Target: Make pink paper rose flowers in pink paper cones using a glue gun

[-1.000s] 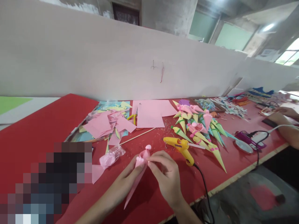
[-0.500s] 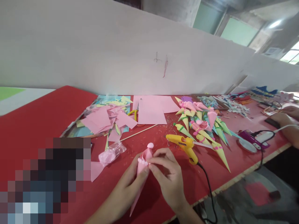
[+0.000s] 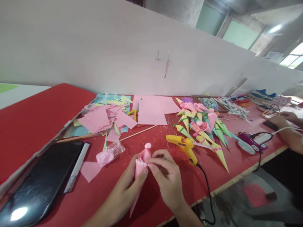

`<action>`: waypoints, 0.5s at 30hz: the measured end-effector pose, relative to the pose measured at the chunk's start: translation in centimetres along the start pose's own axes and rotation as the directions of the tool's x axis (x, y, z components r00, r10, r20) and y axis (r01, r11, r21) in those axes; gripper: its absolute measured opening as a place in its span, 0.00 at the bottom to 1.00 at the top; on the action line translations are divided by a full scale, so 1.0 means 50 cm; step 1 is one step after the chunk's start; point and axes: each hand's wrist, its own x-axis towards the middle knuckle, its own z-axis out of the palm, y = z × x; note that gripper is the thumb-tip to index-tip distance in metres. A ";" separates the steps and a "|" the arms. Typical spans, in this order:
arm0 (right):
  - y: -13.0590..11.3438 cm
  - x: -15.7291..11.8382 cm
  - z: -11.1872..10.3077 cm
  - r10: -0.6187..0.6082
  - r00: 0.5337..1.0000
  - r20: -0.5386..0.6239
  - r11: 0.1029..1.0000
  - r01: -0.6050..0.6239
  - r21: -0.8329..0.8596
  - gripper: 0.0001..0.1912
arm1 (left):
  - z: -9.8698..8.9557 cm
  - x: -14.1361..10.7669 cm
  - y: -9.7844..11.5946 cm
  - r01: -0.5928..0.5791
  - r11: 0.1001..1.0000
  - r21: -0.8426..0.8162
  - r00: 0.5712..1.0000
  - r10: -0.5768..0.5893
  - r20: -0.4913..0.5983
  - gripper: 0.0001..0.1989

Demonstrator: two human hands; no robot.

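Observation:
A pink paper cone with small pale pom-poms along its rim and a larger pom-pom at the top is gripped in my left hand, its point hanging downward. Thumb and forefinger of my right hand pinch at the right side of the rim; a tiny pale ball seems to be between them, mostly hidden. Right of my hands, a yellow hot glue gun lies on the red table. Behind it is a pile of decorated paper cones in pink, yellow and green.
To the left lie a black phone, a white marker and a plastic bag of pink pom-poms. Pink paper sheets and scraps are farther back. At right, another person's arm rests near a purple power strip.
The view has shifted slightly, so most things sit a little further left. My hands keep the same hold on the cone, with the right fingers still at its rim.

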 end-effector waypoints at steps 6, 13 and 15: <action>0.004 -0.001 -0.001 0.010 1.000 0.001 1.000 -0.010 0.027 0.10 | -0.009 0.004 -0.015 -0.064 0.996 0.069 0.997 0.061 0.040 0.25; 0.002 -0.001 -0.005 -0.007 1.000 0.029 0.999 0.005 0.047 0.12 | -0.016 0.006 -0.024 -0.127 0.984 0.121 0.988 0.115 0.102 0.27; 0.001 -0.001 -0.005 -0.006 0.999 0.038 0.998 0.004 0.057 0.13 | -0.019 0.004 -0.023 -0.125 0.984 0.127 0.987 0.111 0.114 0.27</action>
